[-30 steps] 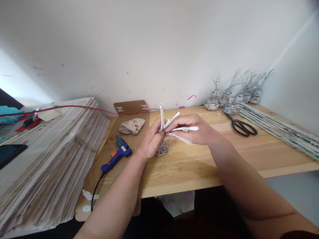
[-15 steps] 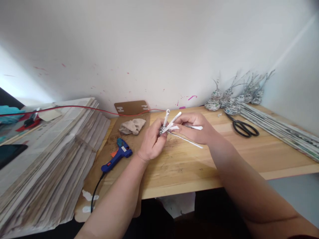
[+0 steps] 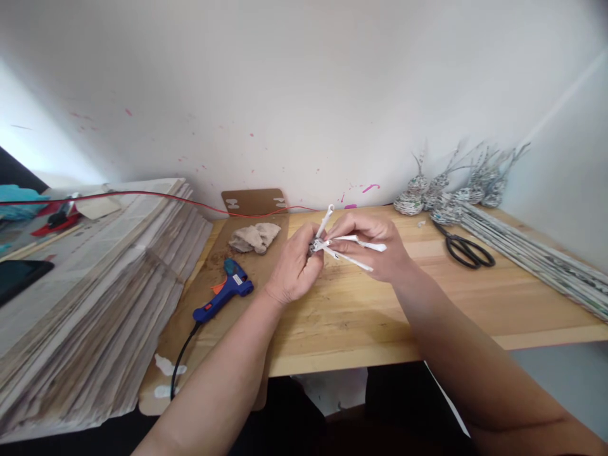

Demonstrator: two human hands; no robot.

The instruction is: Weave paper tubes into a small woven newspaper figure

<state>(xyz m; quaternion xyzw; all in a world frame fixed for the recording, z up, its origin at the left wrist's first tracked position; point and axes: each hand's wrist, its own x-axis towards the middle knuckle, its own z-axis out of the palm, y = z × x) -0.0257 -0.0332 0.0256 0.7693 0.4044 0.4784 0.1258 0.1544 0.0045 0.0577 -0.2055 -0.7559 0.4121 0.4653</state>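
Observation:
My left hand is closed around the small woven core of a paper piece, above the wooden table. Several white paper tubes stick out of this core, one pointing up and others to the right. My right hand pinches the paper tubes just right of the core, with its fingers bent over them. A blue glue gun lies left of my left hand, near a crumpled beige cloth.
A tall stack of newspapers stands at the left. Black scissors lie at the right, beside a bundle of long paper tubes. Several woven paper gourd shapes stand by the wall. A red cable crosses behind.
The tubes have shifted: one that pointed up and right now lies lower and flatter. My right fingers have moved on the tubes. The view has shifted slightly.

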